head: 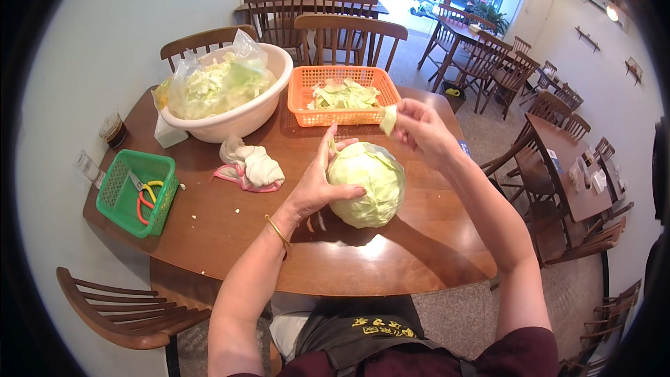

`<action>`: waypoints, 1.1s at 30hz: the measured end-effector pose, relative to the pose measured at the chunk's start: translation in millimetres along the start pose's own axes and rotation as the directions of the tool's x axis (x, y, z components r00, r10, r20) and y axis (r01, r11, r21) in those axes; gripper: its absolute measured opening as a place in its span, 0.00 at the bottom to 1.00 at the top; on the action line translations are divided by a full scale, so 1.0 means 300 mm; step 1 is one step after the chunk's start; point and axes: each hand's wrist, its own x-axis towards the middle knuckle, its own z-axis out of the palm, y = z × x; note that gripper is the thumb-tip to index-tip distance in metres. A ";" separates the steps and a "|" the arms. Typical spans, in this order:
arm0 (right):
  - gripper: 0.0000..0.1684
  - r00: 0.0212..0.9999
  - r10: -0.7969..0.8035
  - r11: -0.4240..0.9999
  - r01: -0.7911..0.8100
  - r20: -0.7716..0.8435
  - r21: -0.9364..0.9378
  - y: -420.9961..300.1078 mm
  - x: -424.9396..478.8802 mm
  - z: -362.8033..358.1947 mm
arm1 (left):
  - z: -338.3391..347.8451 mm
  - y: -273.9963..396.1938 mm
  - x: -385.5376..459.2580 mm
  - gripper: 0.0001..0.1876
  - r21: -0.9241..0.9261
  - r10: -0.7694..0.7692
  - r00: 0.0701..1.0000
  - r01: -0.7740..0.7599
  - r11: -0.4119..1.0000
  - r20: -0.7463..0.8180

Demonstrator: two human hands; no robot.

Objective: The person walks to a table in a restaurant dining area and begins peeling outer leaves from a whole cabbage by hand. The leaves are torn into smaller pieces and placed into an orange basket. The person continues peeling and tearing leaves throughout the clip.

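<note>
A round pale green cabbage head [368, 186] is held above the wooden table by my left hand [327, 180], its thumb across the front and its fingers around the left side. To the upper right of the cabbage, my right hand [421, 131] pinches a torn piece of cabbage leaf [388, 120] beside the near right corner of an orange plastic basket [341, 118]. Loose cabbage leaves [346, 94] lie in that basket. A large white basin [230, 124] at the upper left holds a clear plastic bag of torn cabbage [209, 84].
A crumpled cloth with a pink edge [252, 166] lies left of my left hand. Farther left, a green plastic basket [166, 193] holds scissors [144, 196]. A cup of dark liquid [113, 131] stands near the wall. Chairs surround the wooden table [209, 241].
</note>
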 end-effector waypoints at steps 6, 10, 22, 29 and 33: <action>0.19 0.932 -0.306 0.836 0.166 -0.194 -0.523 0.058 0.350 -0.094 | -0.002 -0.003 0.016 0.72 -0.037 -0.021 0.998 0.023 0.999 0.053; 0.30 0.926 -0.375 0.508 0.230 0.027 -0.830 0.073 0.349 -0.075 | -0.030 -0.001 0.007 0.71 -0.086 -0.042 0.998 0.045 0.995 0.037; 0.16 0.935 -0.240 0.784 0.345 0.261 -0.516 0.064 -0.089 -0.020 | -0.035 0.002 0.005 0.70 -0.136 -0.081 0.996 0.084 0.987 0.030; 0.08 0.835 -0.448 0.502 0.531 0.319 -0.683 0.016 -0.122 0.043 | -0.011 0.024 0.001 0.72 -0.062 -0.039 0.999 0.038 0.997 -0.024; 0.11 0.885 -0.367 0.583 0.457 0.284 -0.672 0.029 -0.099 0.022 | -0.004 0.010 0.002 0.73 0.039 0.006 1.000 -0.006 0.999 -0.003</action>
